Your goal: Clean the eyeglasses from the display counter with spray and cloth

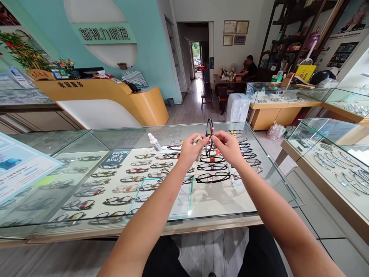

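Observation:
Both my arms reach out over a glass display counter (268,169). A pair of black-framed glasses (209,132) stands upright between my hands. My right hand (229,146) pinches its frame from the right. My left hand (190,148) is closed on a small pale cloth (198,141) pressed against the glasses. A small white spray bottle (155,142) lies on the glass just left of my left hand. Under the glass lie several rows of eyeglass frames (212,177).
A yellow reception desk (144,104) stands at the back left. More glass counters (325,154) run along the right. A person sits at a table (250,69) at the far back. A leaflet (20,165) lies on the counter's left.

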Motion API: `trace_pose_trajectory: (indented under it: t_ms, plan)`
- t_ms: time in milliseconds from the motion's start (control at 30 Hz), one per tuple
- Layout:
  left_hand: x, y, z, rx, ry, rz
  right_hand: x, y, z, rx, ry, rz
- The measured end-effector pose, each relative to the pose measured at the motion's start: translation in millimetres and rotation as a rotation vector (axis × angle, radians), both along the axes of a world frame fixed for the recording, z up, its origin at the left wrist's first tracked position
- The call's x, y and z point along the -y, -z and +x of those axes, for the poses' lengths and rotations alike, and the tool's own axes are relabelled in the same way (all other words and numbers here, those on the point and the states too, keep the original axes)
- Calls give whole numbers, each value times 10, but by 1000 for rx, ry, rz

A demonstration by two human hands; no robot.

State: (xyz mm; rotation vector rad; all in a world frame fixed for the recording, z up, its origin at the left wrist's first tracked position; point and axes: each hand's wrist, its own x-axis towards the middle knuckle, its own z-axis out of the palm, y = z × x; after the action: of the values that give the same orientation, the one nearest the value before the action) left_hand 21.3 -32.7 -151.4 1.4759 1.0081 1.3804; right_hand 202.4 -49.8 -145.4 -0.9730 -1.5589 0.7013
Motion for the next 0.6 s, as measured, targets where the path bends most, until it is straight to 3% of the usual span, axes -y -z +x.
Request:
trace_pose_trajectory:
  t_ms: [200,400,600]
  plan:
    - [-41,8,-27,14,3,-2,-34,-6,22,-49,-11,-35]
    - [-59,-1,-57,-39,0,4,-84,-13,199,-85,275,-18]
    - [-45,32,-30,-104,22,-18,-73,-27,239,29,445,190]
